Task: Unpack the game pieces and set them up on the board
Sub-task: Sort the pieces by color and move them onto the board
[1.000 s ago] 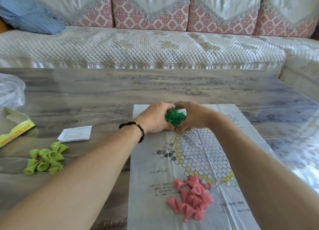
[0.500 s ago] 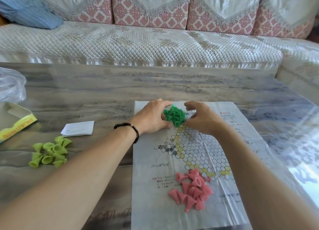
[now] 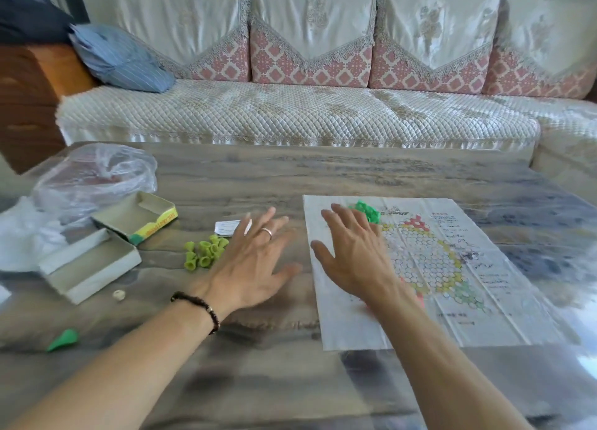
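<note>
Both hands hang just above the desk (image 3: 226,381) with fingers spread and nothing in them; neither grip is closed on any piece. The left hand (image 3: 250,261) has its fingers splayed apart over bare desk, and the right hand (image 3: 353,255) is likewise spread, over the near-left part of the paper board (image 3: 484,300).

Just beyond the right hand's fingertips, at the board's far edge, sits the heap of dark green pieces (image 3: 366,210). To the left of the left hand, close beside its fingers, lies the cluster of lime green pieces (image 3: 203,252), off the board. A few pink pieces (image 3: 420,299) peek out from under the right wrist; most of that lot is hidden. One stray green piece (image 3: 63,339) lies alone well to the left of the left forearm. The opened box (image 3: 142,218) and its tray (image 3: 87,265) sit further left still, with a small white die (image 3: 119,295) near the tray.

The unpacking looks done, and the step in hand seems to be sorting colours to their corners before standing them cell by cell. The lime cluster is the likely next target: the left hand would need to reach sideways, gather the pieces in a loose grip, and carry them onto the board without scattering them.
</note>
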